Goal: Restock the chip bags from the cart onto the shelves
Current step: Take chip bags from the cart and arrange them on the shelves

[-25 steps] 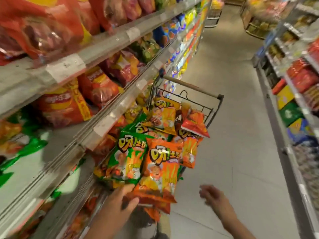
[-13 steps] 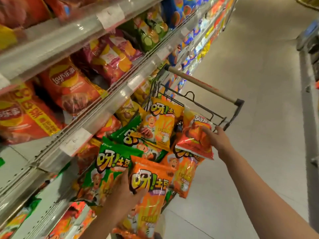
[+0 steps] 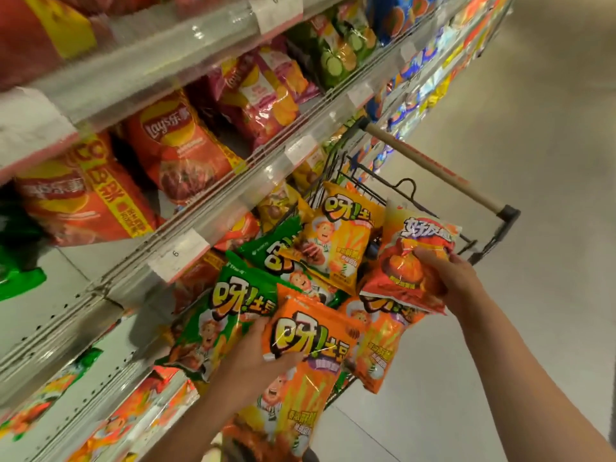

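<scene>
A black wire cart [image 3: 486,248] with a wooden handle stands against the shelves, heaped with chip bags. My left hand [image 3: 256,358] grips an orange chip bag [image 3: 310,368] at the near end of the heap, next to a green chip bag [image 3: 220,315]. My right hand [image 3: 446,278] grips a red chip bag [image 3: 406,261] by its right side, over the far right of the cart. A yellow chip bag [image 3: 343,238] lies between them. The cart's basket is mostly hidden under bags.
Shelves [image 3: 233,195] on the left hold red Lay's bags [image 3: 180,145], pink bags [image 3: 266,88] and green bags [image 3: 336,51]. A lower white shelf [image 3: 40,315] shows bare surface. The grey aisle floor [image 3: 533,161] stretches to the right.
My right hand went from hanging free over the floor to the cart and took hold of the red bag. My left hand shifted up the orange bag. The view moved closer.
</scene>
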`<action>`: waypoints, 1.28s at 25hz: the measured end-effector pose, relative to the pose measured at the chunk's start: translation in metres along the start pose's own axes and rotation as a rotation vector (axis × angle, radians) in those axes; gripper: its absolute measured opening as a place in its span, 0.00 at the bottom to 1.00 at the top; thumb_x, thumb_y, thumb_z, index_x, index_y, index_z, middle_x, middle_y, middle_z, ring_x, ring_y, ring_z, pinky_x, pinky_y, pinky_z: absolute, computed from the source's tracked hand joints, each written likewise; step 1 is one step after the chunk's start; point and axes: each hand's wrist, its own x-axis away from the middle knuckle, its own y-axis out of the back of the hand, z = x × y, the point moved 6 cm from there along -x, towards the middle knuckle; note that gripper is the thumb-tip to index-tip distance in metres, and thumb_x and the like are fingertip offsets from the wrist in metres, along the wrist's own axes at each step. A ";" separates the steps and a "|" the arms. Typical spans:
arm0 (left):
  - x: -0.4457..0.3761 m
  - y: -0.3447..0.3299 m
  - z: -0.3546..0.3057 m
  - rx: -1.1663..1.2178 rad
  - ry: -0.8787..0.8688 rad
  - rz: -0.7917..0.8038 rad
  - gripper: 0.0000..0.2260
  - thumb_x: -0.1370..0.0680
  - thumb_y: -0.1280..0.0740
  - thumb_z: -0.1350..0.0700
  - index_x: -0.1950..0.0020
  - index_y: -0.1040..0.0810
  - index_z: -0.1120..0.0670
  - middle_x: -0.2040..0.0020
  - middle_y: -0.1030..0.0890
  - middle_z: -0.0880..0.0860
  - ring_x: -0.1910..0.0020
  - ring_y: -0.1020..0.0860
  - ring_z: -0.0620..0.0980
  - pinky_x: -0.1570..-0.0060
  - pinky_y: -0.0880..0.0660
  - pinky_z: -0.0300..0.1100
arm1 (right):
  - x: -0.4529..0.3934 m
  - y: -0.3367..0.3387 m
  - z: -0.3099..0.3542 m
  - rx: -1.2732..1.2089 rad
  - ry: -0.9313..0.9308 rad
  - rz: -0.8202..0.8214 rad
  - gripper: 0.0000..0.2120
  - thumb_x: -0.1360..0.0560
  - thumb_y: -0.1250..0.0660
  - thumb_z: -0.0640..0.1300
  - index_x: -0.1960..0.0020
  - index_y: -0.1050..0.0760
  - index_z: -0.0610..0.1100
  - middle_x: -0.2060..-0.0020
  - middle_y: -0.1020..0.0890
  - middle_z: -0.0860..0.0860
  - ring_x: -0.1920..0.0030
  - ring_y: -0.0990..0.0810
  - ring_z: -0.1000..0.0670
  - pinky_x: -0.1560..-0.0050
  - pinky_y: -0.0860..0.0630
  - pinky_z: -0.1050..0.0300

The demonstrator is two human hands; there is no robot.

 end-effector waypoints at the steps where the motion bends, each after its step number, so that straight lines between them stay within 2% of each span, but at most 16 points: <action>1: 0.005 0.007 -0.001 0.017 -0.029 -0.023 0.35 0.35 0.28 0.30 0.33 0.33 0.39 0.39 0.22 0.38 0.39 0.23 0.44 0.37 0.24 0.51 | 0.010 -0.004 0.004 -0.023 0.034 0.002 0.25 0.29 0.22 0.45 0.34 0.22 0.43 0.43 0.14 0.40 0.48 0.13 0.39 0.48 0.16 0.40; 3: 0.019 0.025 -0.001 0.084 -0.081 -0.072 0.35 0.34 0.27 0.31 0.31 0.33 0.38 0.38 0.22 0.37 0.39 0.23 0.42 0.38 0.24 0.48 | 0.034 -0.011 0.010 -0.039 0.114 0.003 0.23 0.29 0.22 0.44 0.36 0.20 0.44 0.46 0.13 0.43 0.51 0.12 0.42 0.55 0.15 0.46; 6: 0.050 0.060 0.014 0.182 -0.151 -0.141 0.32 0.34 0.26 0.32 0.33 0.33 0.32 0.42 0.21 0.31 0.42 0.23 0.32 0.47 0.26 0.36 | 0.084 -0.034 0.010 -0.010 0.223 0.024 0.22 0.28 0.22 0.43 0.35 0.20 0.45 0.46 0.13 0.44 0.49 0.12 0.42 0.52 0.16 0.46; 7: 0.061 0.071 0.023 0.200 -0.169 -0.151 0.32 0.34 0.26 0.33 0.34 0.33 0.31 0.44 0.21 0.29 0.44 0.23 0.29 0.48 0.26 0.34 | 0.103 -0.043 0.008 0.000 0.251 0.024 0.22 0.28 0.23 0.42 0.35 0.20 0.46 0.45 0.13 0.44 0.49 0.12 0.42 0.51 0.16 0.45; 9: 0.086 0.089 0.045 0.209 -0.188 -0.168 0.29 0.35 0.26 0.32 0.37 0.34 0.27 0.44 0.21 0.28 0.45 0.23 0.28 0.47 0.25 0.37 | 0.142 -0.061 0.002 0.023 0.304 0.029 0.23 0.28 0.23 0.43 0.34 0.22 0.48 0.44 0.13 0.45 0.47 0.13 0.41 0.48 0.17 0.40; 11: 0.113 0.106 0.077 0.243 -0.177 -0.197 0.26 0.37 0.27 0.29 0.43 0.33 0.24 0.45 0.20 0.32 0.45 0.22 0.31 0.45 0.24 0.42 | 0.181 -0.081 -0.007 0.047 0.367 0.019 0.25 0.28 0.23 0.43 0.32 0.24 0.48 0.42 0.14 0.45 0.45 0.14 0.40 0.46 0.18 0.36; 13: 0.136 0.119 0.110 0.290 -0.157 -0.240 0.25 0.37 0.27 0.30 0.44 0.32 0.26 0.45 0.20 0.33 0.44 0.22 0.34 0.43 0.23 0.45 | 0.216 -0.098 -0.017 0.062 0.447 -0.013 0.26 0.28 0.23 0.42 0.32 0.25 0.48 0.41 0.15 0.45 0.44 0.14 0.40 0.44 0.18 0.36; 16: 0.170 0.136 0.156 0.380 -0.128 -0.301 0.23 0.32 0.24 0.36 0.42 0.30 0.29 0.46 0.20 0.33 0.47 0.21 0.31 0.43 0.23 0.44 | 0.258 -0.126 -0.036 0.136 0.517 -0.004 0.28 0.29 0.21 0.42 0.32 0.25 0.47 0.41 0.15 0.45 0.43 0.15 0.41 0.42 0.19 0.36; 18: 0.190 0.144 0.180 0.430 -0.103 -0.347 0.26 0.31 0.23 0.38 0.35 0.28 0.34 0.44 0.18 0.36 0.45 0.20 0.35 0.39 0.22 0.49 | 0.280 -0.146 -0.050 0.177 0.523 0.067 0.29 0.31 0.20 0.41 0.32 0.26 0.47 0.42 0.15 0.44 0.44 0.15 0.40 0.42 0.19 0.34; 20: 0.211 0.151 0.199 0.471 -0.087 -0.427 0.29 0.31 0.24 0.37 0.33 0.28 0.36 0.43 0.17 0.38 0.42 0.19 0.42 0.40 0.22 0.51 | 0.298 -0.168 -0.066 0.213 0.525 0.161 0.31 0.33 0.20 0.42 0.33 0.26 0.48 0.43 0.14 0.45 0.44 0.15 0.39 0.43 0.19 0.34; 23: 0.244 0.158 0.214 0.522 -0.082 -0.568 0.26 0.33 0.25 0.35 0.39 0.30 0.31 0.51 0.18 0.29 0.51 0.19 0.31 0.56 0.23 0.37 | 0.317 -0.198 -0.086 0.262 0.531 0.307 0.33 0.33 0.20 0.41 0.31 0.27 0.49 0.41 0.16 0.44 0.42 0.16 0.38 0.40 0.21 0.32; 26: 0.281 0.153 0.225 0.574 -0.091 -0.686 0.21 0.31 0.25 0.36 0.43 0.30 0.24 0.52 0.18 0.30 0.55 0.18 0.31 0.65 0.23 0.31 | 0.331 -0.222 -0.105 0.277 0.481 0.453 0.38 0.38 0.17 0.49 0.32 0.27 0.56 0.41 0.15 0.47 0.43 0.14 0.42 0.42 0.19 0.33; 28: 0.306 0.142 0.234 0.594 -0.051 -0.738 0.20 0.31 0.25 0.36 0.45 0.30 0.23 0.51 0.18 0.30 0.55 0.18 0.31 0.64 0.22 0.31 | 0.339 -0.232 -0.119 0.281 0.431 0.530 0.41 0.41 0.16 0.53 0.31 0.27 0.56 0.41 0.15 0.47 0.43 0.15 0.42 0.41 0.20 0.33; 30: 0.328 0.127 0.244 0.609 -0.022 -0.799 0.18 0.29 0.23 0.42 0.45 0.27 0.28 0.52 0.18 0.30 0.54 0.19 0.31 0.64 0.24 0.27 | 0.347 -0.239 -0.137 0.310 0.407 0.598 0.39 0.38 0.17 0.50 0.30 0.27 0.53 0.41 0.15 0.46 0.43 0.15 0.42 0.41 0.19 0.36; 32: 0.348 0.111 0.253 0.574 0.009 -0.872 0.17 0.28 0.23 0.48 0.46 0.25 0.33 0.54 0.18 0.27 0.54 0.20 0.28 0.64 0.28 0.21 | 0.356 -0.243 -0.159 0.275 0.361 0.655 0.32 0.34 0.19 0.44 0.32 0.24 0.50 0.44 0.14 0.45 0.48 0.13 0.47 0.49 0.15 0.47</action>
